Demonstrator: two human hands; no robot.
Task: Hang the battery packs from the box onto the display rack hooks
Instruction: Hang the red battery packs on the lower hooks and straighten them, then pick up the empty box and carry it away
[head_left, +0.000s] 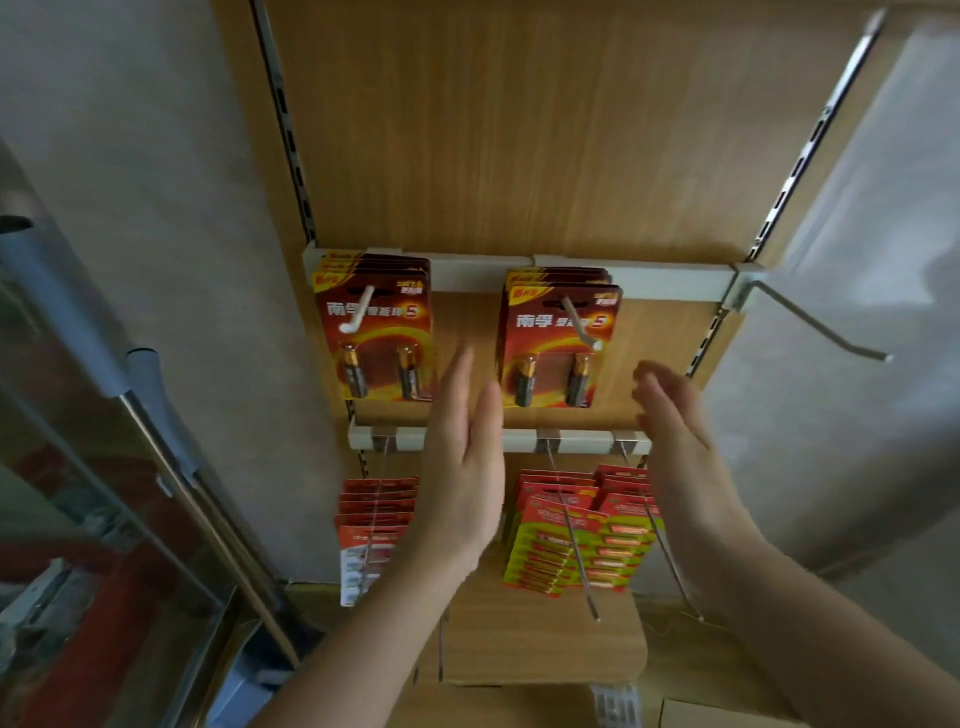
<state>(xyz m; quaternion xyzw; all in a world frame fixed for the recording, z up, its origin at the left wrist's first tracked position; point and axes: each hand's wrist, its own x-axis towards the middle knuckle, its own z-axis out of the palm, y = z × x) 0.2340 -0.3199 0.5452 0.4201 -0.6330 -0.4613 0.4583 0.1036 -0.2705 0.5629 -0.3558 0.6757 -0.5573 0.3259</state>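
Facing the display rack, both hands raised, nothing in either. Left hand: fingers straight and together, palm turned inward, up between the two upper stacks. Right hand: fingers loosely bent, blurred, just right of the second stack.

Battery packs: first dark red stack hangs on the upper left hook; second dark red stack hangs on the middle hook. Far right hook juts out past the panel edge.

Lower rail: red packs at left, green-and-red packs at right, partly behind my wrists. Corner of a cardboard box at the bottom edge.
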